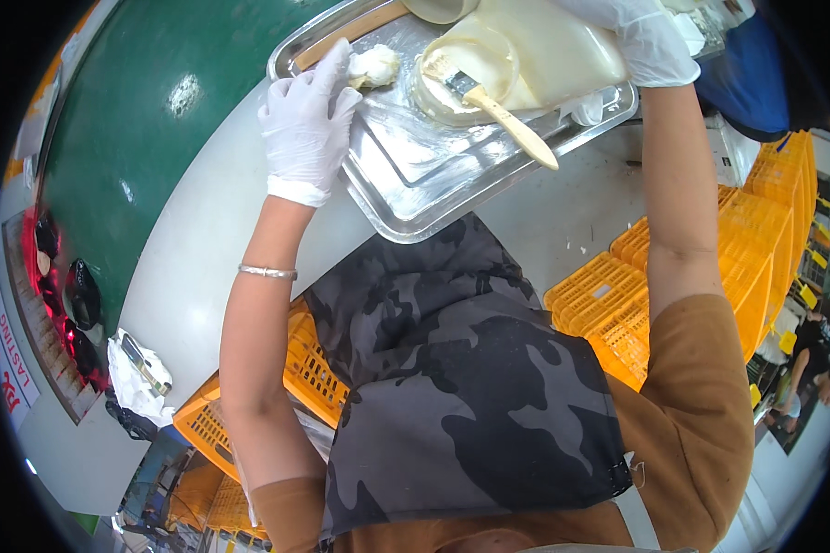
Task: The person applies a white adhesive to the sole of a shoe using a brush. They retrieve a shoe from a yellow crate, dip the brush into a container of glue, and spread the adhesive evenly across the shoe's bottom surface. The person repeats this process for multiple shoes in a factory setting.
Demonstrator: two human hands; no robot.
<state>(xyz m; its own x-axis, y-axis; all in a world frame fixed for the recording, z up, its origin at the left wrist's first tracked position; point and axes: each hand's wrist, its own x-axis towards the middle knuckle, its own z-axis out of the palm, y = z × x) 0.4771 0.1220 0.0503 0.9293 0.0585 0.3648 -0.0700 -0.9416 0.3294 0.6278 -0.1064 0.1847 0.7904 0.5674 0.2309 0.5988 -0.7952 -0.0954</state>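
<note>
Fingers at both sides of the steel tray, head view.
My left hand has its gloved fingers slightly parted beside the white lump on the tray; cannot tell whether they touch it or grip the rim. My right hand, cut off at the top, meets the translucent cream-coloured sheet; finger closure hidden. Brush lies over the round tub of white paste, handle past the near rim. Judged risks: knocking that handle could flip paste out; my apron pressing the near corner could shift the tray.
</note>
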